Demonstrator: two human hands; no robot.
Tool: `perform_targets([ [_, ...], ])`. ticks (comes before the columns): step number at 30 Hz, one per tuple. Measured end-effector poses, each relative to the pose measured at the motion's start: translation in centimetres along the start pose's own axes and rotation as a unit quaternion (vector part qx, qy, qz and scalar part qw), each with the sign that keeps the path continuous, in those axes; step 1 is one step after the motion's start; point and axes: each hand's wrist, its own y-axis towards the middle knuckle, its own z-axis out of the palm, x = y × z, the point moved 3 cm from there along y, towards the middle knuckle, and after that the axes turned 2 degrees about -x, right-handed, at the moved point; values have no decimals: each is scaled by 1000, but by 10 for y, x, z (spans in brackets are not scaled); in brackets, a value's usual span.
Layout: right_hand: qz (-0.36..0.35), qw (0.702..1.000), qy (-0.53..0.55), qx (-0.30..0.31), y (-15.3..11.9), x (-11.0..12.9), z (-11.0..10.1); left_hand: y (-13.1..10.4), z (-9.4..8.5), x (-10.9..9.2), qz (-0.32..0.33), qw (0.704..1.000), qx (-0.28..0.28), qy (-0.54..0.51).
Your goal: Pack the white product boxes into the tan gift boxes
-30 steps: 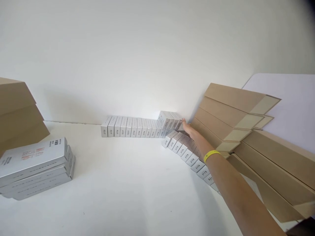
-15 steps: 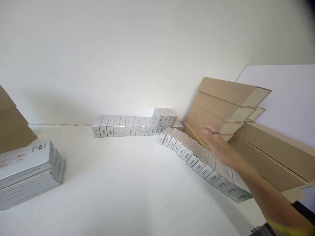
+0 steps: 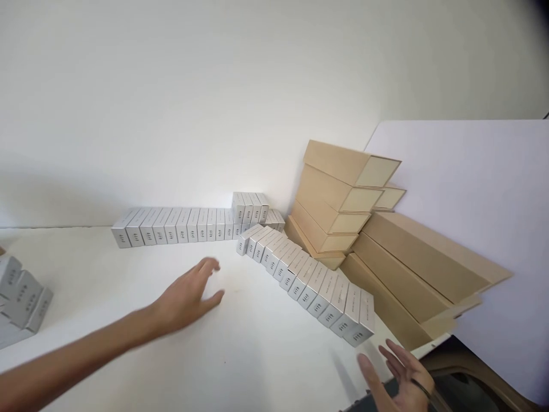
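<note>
Left hand (image 3: 191, 297) open, thumb and fingers well apart, holding nothing; over the table (image 3: 214, 372), between the two rows and clear of both. Right hand (image 3: 405, 380) at near right, also open, palm partly showing, nothing in it, dark band (image 3: 421, 388) on it; just beside the near end of the slanted row (image 3: 306, 280) of white boxes, not touching. That row runs from far middle to near right, boxes side by side. Back row (image 3: 184, 226) of white boxes along the wall (image 3: 193, 103), four upper boxes (image 3: 250, 207) on top toward its right end. White stack (image 3: 26, 297) at left edge, cut off. Brown boxes (image 3: 330, 186) piled at right, beyond the slanted row.
</note>
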Motion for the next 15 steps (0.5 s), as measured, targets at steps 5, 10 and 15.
perform_targets([
  [5,-97,990,-104,10,0,28,30,106,29,-17,-13,999,-37,35],
  [10,-136,976,-169,16,-8,27,37,148,51,-23,-56,997,-34,27],
  [15,-117,982,-147,-2,-22,18,37,151,53,-27,-81,996,-32,-8],
])
